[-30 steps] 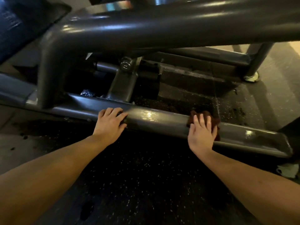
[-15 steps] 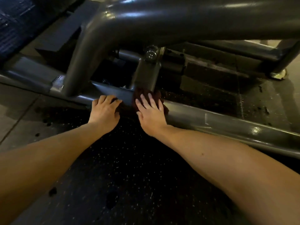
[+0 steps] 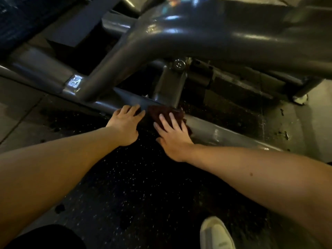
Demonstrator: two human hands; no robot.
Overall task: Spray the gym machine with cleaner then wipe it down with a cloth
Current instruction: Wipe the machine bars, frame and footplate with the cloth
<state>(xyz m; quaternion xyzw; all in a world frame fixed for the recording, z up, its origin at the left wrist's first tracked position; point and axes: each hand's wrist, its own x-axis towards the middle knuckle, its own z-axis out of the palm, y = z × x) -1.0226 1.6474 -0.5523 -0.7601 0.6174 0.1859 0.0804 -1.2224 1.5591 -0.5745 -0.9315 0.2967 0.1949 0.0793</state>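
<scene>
At frame centre, my right hand (image 3: 173,136) presses the cloth (image 3: 162,111) onto the rail (image 3: 219,133), fingers straight. My left hand (image 3: 125,125) rests alongside, fingers relaxed.

Dim, warm-tinted scene; overhead light glares off the curved frame tube (image 3: 206,35), floor mat (image 3: 136,186) in deep shadow, edges bowed and soft.

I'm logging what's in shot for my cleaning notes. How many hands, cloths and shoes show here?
Hands: 2, the left hand and the right hand
Cloths: 1, a dark red cloth under the right hand
Shoes: 1, a white shoe
Total: 4
</scene>
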